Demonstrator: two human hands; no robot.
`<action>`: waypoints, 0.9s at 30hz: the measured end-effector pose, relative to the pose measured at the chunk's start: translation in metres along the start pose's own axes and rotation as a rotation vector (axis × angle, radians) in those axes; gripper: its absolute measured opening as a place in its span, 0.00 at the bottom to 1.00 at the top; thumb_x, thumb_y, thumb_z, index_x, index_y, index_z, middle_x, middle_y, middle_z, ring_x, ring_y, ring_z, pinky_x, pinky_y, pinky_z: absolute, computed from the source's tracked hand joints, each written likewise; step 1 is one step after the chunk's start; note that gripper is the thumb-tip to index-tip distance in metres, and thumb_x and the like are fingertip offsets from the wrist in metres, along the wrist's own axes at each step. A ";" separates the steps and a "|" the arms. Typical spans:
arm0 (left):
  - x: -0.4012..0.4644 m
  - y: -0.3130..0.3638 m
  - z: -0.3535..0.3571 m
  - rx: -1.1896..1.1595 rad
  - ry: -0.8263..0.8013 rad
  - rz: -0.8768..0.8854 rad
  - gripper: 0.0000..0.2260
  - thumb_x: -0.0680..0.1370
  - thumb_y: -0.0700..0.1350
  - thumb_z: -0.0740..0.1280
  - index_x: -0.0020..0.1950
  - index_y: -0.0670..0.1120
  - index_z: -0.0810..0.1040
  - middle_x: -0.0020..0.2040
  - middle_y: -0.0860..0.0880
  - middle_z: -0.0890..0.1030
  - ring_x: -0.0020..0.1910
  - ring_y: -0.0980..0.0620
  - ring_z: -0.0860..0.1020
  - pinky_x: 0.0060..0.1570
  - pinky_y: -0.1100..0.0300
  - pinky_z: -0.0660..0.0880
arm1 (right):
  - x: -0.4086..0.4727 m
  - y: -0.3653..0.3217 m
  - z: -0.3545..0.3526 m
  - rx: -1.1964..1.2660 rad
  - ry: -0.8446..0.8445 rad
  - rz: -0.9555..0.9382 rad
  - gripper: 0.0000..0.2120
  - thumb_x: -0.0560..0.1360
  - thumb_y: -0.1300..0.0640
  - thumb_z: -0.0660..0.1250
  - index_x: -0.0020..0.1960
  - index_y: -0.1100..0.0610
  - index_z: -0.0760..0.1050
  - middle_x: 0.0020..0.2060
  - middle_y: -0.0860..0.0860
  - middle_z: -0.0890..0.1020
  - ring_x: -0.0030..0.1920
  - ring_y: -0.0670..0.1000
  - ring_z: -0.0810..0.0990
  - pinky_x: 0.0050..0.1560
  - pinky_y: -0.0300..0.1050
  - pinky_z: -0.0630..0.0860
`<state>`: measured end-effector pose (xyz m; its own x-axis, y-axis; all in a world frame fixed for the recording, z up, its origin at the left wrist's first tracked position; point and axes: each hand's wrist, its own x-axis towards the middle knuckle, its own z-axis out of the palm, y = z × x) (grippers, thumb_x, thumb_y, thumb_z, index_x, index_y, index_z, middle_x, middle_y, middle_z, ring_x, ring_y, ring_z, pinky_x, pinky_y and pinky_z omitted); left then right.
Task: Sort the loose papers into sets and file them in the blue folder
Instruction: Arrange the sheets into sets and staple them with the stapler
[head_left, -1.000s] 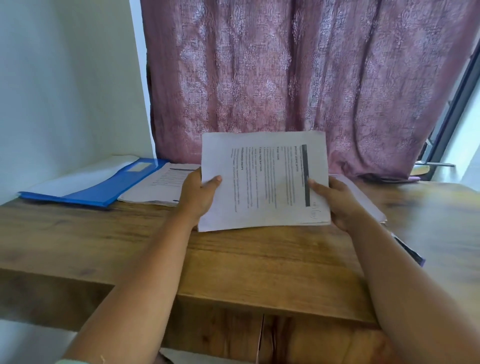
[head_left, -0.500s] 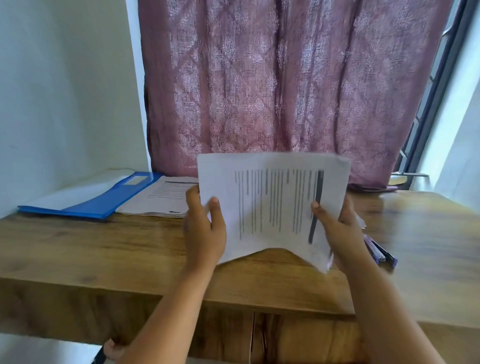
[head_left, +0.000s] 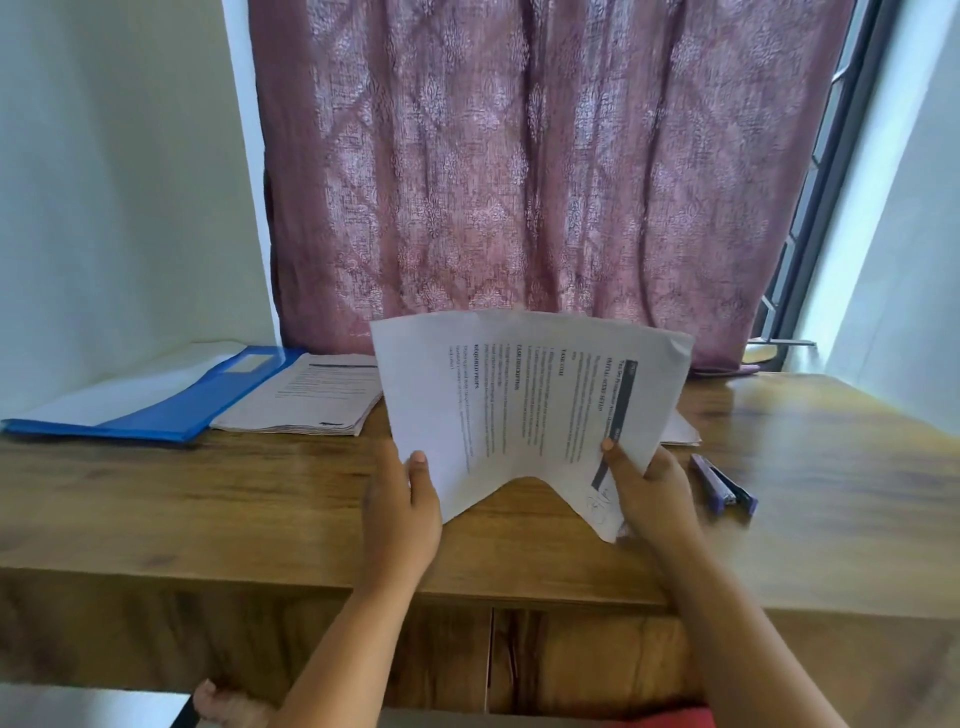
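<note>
Two bare forearms and hands, no sleeves in view

The left hand (head_left: 400, 512) and right hand (head_left: 652, 496) are both bare, with no rings, watch or bands to be seen on fingers or wrists; both forearms are uncovered right down to the bottom edge of the picture; the nails are short and unpainted; a strip of red cloth (head_left: 670, 717) shows at the bottom edge between the arms, too little of it to tell what garment it is; a bare foot (head_left: 228, 709) shows at the lower left.
</note>
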<state>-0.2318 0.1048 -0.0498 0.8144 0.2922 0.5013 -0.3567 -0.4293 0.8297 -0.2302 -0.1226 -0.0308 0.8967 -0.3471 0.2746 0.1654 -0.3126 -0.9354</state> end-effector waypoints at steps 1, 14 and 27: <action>0.000 0.002 -0.001 -0.010 0.019 -0.004 0.07 0.83 0.46 0.57 0.61 0.50 0.64 0.55 0.57 0.70 0.53 0.54 0.74 0.36 0.69 0.71 | 0.000 -0.002 -0.002 0.020 0.023 -0.016 0.07 0.80 0.50 0.63 0.55 0.51 0.74 0.46 0.46 0.81 0.46 0.48 0.80 0.41 0.44 0.79; 0.001 0.014 -0.014 0.051 0.032 0.063 0.05 0.83 0.44 0.57 0.58 0.50 0.66 0.51 0.57 0.71 0.42 0.62 0.73 0.37 0.63 0.77 | 0.002 -0.008 -0.027 0.060 -0.106 0.041 0.02 0.79 0.53 0.64 0.49 0.46 0.75 0.48 0.49 0.84 0.48 0.54 0.83 0.52 0.60 0.80; 0.035 0.011 -0.054 0.461 -0.330 -0.433 0.17 0.79 0.52 0.63 0.62 0.42 0.71 0.64 0.39 0.72 0.59 0.41 0.74 0.61 0.41 0.73 | 0.039 -0.036 -0.062 0.287 -0.528 0.273 0.17 0.70 0.66 0.71 0.58 0.65 0.78 0.52 0.60 0.84 0.53 0.59 0.84 0.50 0.50 0.82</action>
<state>-0.2322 0.1569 -0.0100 0.9612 0.2757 -0.0103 0.2004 -0.6720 0.7129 -0.2269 -0.1795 0.0274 0.9907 0.1223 -0.0589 -0.0593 -0.0008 -0.9982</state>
